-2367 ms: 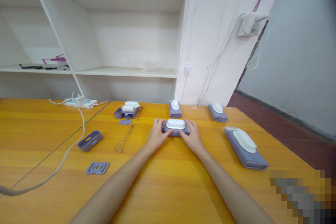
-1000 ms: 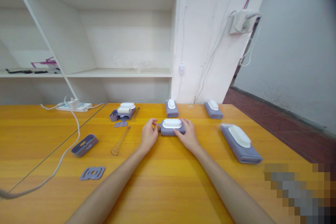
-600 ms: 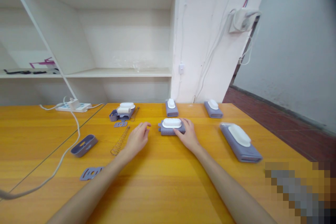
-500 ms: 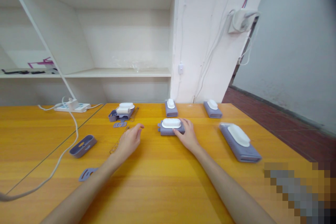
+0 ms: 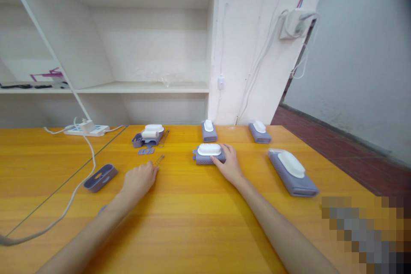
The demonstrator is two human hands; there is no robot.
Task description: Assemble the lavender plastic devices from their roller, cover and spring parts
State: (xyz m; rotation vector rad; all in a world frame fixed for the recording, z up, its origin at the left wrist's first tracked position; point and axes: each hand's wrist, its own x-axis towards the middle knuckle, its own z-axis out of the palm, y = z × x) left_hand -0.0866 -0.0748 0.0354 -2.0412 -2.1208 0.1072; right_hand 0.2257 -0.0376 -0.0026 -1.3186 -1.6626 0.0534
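My right hand (image 5: 226, 165) grips the right end of a small purple-grey case with a white ridged top (image 5: 208, 154), thumb along its front edge; the case lies flat on the orange table (image 5: 199, 222). My left hand (image 5: 138, 180) rests palm down to the left, fingers curled together over a thin metal coil spring (image 5: 158, 160). Only the spring's far end shows past my fingertips.
Two similar small cases (image 5: 208, 130) (image 5: 259, 132) stand at the back, a larger one (image 5: 293, 173) at the right. An open purple shell (image 5: 99, 177) lies left, a heap of parts (image 5: 149, 134) behind. A power strip (image 5: 85, 128) trails a white cable (image 5: 84, 186).
My left hand has let go of the case's left end and moved left and towards me onto the spring. The right hand and the case have stayed in place.
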